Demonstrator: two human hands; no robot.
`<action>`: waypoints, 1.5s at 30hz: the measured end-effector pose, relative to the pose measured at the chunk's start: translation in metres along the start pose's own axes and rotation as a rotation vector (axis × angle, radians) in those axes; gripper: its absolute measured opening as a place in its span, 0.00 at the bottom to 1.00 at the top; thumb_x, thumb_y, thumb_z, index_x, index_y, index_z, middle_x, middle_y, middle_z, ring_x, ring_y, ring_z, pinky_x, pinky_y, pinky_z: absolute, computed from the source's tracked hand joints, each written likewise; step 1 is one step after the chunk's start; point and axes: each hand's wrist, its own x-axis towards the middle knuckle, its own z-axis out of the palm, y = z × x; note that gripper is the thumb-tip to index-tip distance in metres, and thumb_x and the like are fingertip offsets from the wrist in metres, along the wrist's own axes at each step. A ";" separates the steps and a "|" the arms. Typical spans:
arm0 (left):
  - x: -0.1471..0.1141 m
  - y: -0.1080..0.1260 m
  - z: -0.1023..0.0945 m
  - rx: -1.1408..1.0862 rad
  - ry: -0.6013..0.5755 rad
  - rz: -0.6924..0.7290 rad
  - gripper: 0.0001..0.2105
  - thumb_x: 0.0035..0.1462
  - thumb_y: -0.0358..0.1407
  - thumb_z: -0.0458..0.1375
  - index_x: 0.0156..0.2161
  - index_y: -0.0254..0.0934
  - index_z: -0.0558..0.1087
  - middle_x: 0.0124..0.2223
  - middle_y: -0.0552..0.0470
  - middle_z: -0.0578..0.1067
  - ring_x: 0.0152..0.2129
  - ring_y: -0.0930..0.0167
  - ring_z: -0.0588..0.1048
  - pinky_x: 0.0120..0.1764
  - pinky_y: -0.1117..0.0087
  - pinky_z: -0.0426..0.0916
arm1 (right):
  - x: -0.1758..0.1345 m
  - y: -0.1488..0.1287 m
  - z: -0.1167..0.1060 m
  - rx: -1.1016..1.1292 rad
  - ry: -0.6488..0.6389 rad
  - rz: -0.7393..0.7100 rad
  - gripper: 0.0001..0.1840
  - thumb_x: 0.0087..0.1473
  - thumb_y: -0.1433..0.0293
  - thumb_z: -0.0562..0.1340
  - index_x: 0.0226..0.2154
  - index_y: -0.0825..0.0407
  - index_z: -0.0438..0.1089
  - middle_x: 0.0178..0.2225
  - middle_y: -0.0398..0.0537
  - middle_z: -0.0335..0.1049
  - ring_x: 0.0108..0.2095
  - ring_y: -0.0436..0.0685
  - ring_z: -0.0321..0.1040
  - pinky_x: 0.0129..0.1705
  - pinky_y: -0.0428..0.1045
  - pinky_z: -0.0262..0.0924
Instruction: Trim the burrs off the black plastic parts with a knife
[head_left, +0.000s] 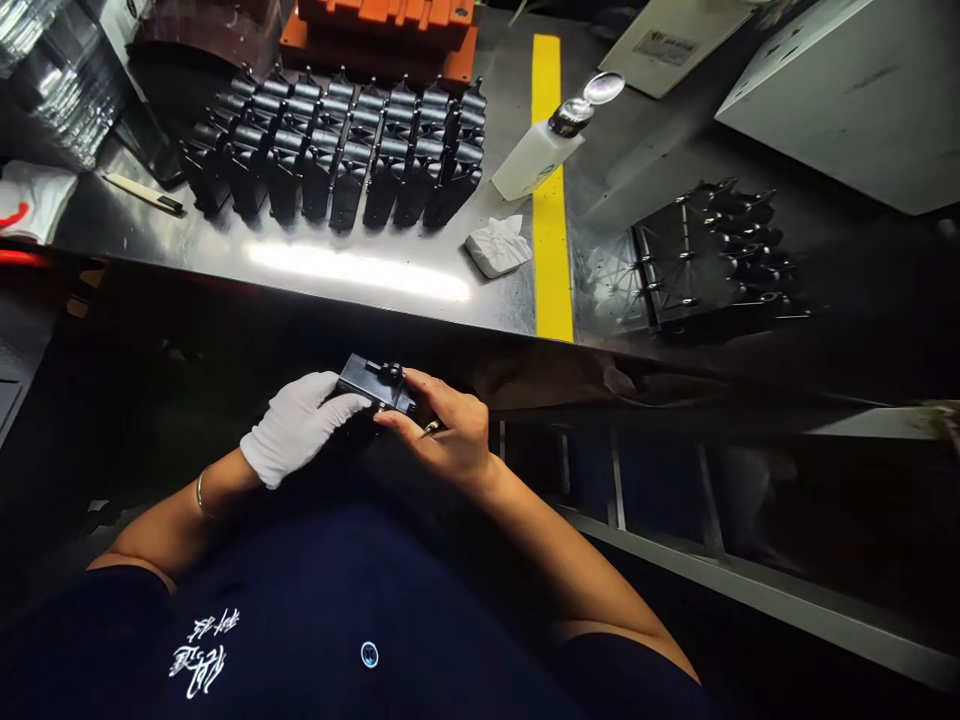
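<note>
A glossy black molded part [366, 378], box-like with small knobs on its upper face, is held between both hands in front of my body, below the table edge. My left hand [300, 425], in a white glove, grips its left end with the thumb along the near side. Bare and wearing a ring, my right hand [454, 425] pinches the right end between thumb and fingers. The underside of the part is hidden. Beyond the hands, similar black parts [349, 150] stand in a close row on the metal table [217, 255].
An orange fixture [382, 40] sits behind the row. A white bottle [536, 160] with its cap flipped up and a folded white wipe [499, 247] are near a yellow stripe [551, 250]. More black parts [750, 245] lie right; a cream-handled tool [142, 193] lies left.
</note>
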 end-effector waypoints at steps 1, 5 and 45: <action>0.001 -0.004 0.003 -0.025 0.027 -0.018 0.11 0.55 0.44 0.60 0.37 0.39 0.77 0.35 0.51 0.78 0.35 0.68 0.74 0.40 0.70 0.68 | 0.000 -0.001 0.001 0.043 -0.014 0.035 0.21 0.56 0.55 0.62 0.45 0.52 0.71 0.38 0.55 0.78 0.36 0.58 0.76 0.36 0.50 0.72; 0.007 -0.016 0.008 -0.217 0.129 -0.037 0.18 0.56 0.50 0.58 0.39 0.37 0.77 0.38 0.51 0.79 0.35 0.69 0.75 0.39 0.72 0.68 | 0.000 0.000 -0.005 0.190 -0.083 0.275 0.22 0.61 0.52 0.54 0.45 0.51 0.69 0.37 0.50 0.74 0.35 0.54 0.73 0.35 0.49 0.69; 0.001 -0.006 -0.002 0.007 -0.146 0.256 0.15 0.57 0.44 0.58 0.28 0.37 0.80 0.27 0.50 0.80 0.24 0.71 0.77 0.29 0.74 0.69 | -0.014 -0.018 -0.019 0.419 -0.185 0.414 0.14 0.64 0.65 0.54 0.37 0.53 0.73 0.25 0.44 0.73 0.22 0.47 0.66 0.26 0.44 0.62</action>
